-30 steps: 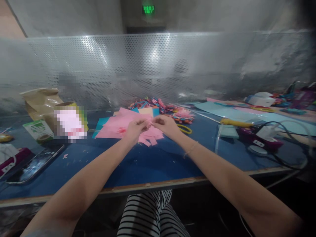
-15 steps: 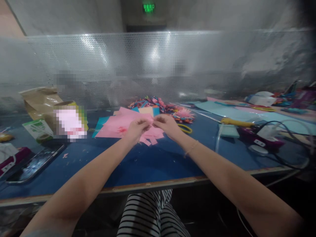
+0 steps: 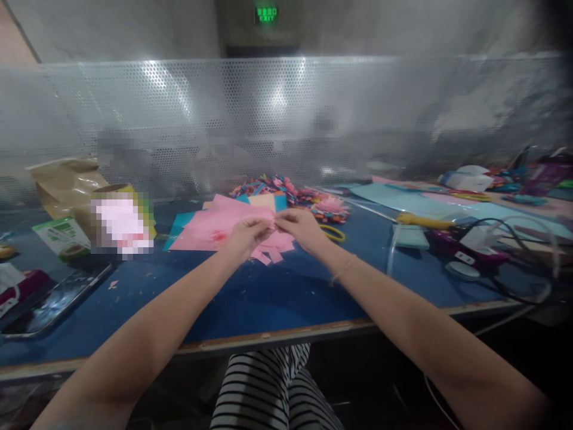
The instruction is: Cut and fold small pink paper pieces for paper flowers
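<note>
My left hand (image 3: 248, 236) and my right hand (image 3: 299, 227) meet at the fingertips above the table, both closed in a pinch. Between them is a small piece of pink paper (image 3: 271, 221), mostly covered by the fingers. Beneath and behind the hands lie pink paper sheets (image 3: 215, 218), with a red mark near my left wrist. Cut pink strips (image 3: 268, 254) stick out below the fingers. Yellow-handled scissors (image 3: 335, 233), only partly visible, rest just right of my right hand.
Behind the papers sits a pile of colourful paper pieces (image 3: 286, 188). A phone (image 3: 56, 301), a small box (image 3: 62, 237) and a brown bag (image 3: 67, 185) are at left. At right lie a yellow glue gun (image 3: 425, 221), a purple power strip (image 3: 465, 254) with cables and light-blue sheets (image 3: 385, 196).
The view has shifted slightly, so everything sits a little further left. Both hands keep their pinch on the pink paper, with hardly any other movement.
</note>
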A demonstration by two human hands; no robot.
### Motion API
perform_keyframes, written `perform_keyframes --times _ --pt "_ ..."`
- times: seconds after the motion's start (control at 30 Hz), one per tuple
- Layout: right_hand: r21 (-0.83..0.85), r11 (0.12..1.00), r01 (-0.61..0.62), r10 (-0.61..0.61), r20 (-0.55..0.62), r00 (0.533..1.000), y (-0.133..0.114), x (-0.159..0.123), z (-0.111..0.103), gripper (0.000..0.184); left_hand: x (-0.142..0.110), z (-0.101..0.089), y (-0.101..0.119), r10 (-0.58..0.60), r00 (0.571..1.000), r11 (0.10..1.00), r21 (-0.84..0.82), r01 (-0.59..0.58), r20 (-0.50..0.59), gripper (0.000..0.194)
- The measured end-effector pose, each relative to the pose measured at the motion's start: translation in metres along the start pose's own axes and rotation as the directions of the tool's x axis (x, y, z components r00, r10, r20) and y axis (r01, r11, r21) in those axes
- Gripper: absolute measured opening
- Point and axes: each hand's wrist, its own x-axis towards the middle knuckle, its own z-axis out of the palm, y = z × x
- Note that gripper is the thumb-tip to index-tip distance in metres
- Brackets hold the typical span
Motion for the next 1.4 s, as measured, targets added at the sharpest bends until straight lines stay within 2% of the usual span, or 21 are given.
perform_keyframes --times 0.6,0.83,1.0,1.23,1.4 --pt "0.046 0.998 -0.032 0.031 0.034 0.999 0.0024 0.0002 0.0012 0.012 -0.0011 0.0004 -0.0009 0.030 1.000 0.998 0.056 -0.030 0.008 0.018" --pt "-0.141 0.989 0.038 -0.026 0.084 0.996 -0.0053 -0.0038 0.0037 0.009 -0.0011 0.0014 0.0001 0.070 0.998 0.993 0.100 -0.069 -0.006 0.018" --pt "-0.221 0.970 0.102 -0.090 0.067 0.994 -0.0026 -0.0042 0.0048 0.005 0.0002 0.0009 -0.0021 0.063 0.996 0.987 0.143 -0.071 0.062 0.018" --pt "-0.201 0.977 0.078 -0.064 0.077 0.995 -0.0042 -0.0054 0.0045 0.008 0.0035 -0.0023 -0.0037 0.055 0.996 0.977 0.202 -0.070 0.077 0.020" --pt "-0.118 0.989 0.084 -0.075 0.078 0.994 -0.0037 -0.0065 0.0049 0.010 -0.0003 0.0010 0.0010 0.019 0.998 0.994 0.103 -0.025 0.053 0.016"
